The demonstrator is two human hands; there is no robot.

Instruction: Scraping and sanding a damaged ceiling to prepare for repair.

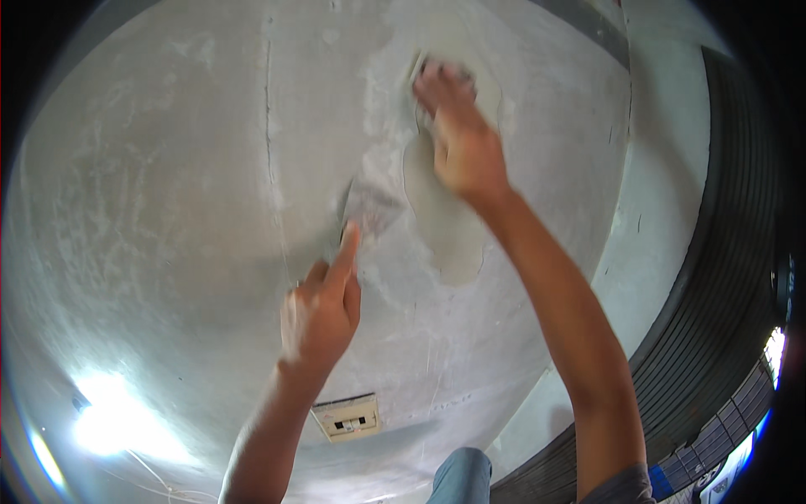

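Observation:
My left hand (321, 315) is closed round a putty knife (369, 210), its index finger stretched along toward the triangular blade. The blade is smeared with filler and lies close to the grey wall (210, 126). Higher up, my right hand (453, 126) is closed over a patch of wet grey filler (449, 227). Its fingers are blurred, and a thin edge shows beside them; I cannot make out what they hold. The smooth patch runs from above that hand down to the right of the putty knife, with an uneven outline.
A cream wall socket (348, 417) sits low on the wall. Right of the wall corner is a dark ribbed shutter (714, 277). A bright lamp (122, 420) shines at lower left, a thin cable (151, 470) below it. My knee (464, 475) shows at the bottom.

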